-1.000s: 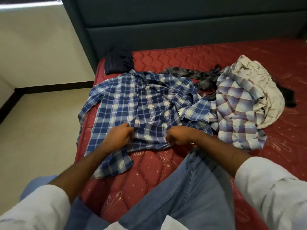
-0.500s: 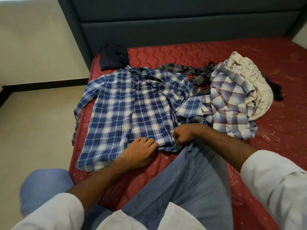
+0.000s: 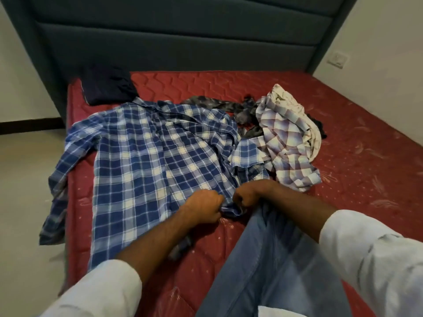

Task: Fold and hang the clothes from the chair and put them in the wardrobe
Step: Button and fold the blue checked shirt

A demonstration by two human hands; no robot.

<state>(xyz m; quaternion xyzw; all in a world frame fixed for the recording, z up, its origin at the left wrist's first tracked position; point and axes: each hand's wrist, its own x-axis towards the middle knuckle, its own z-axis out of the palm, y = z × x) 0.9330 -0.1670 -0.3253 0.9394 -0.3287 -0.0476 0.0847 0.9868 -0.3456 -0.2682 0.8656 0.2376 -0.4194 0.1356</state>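
Note:
A blue and white plaid shirt point(image 3: 146, 161) lies spread flat on the red mattress point(image 3: 343, 179), collar toward the headboard, its left sleeve hanging over the bed's left edge. My left hand point(image 3: 203, 208) and my right hand point(image 3: 248, 194) sit close together at the shirt's lower right hem, both curled and pinching the bunched fabric there. A heap of other clothes lies to the right: a pale purple plaid shirt point(image 3: 288, 152), a cream garment point(image 3: 290, 104) and a grey patterned piece point(image 3: 217, 105).
A folded dark navy garment point(image 3: 107, 84) sits at the mattress's back left corner. The padded teal headboard point(image 3: 183, 42) stands behind. My knee in blue jeans point(image 3: 270, 259) rests on the mattress. Beige floor point(image 3: 25, 202) lies to the left, a wall with a switch point(image 3: 337, 59) to the right.
My left hand went from lying flat on the hem to gripping it, moving right beside my right hand. The view has tilted up, showing more headboard.

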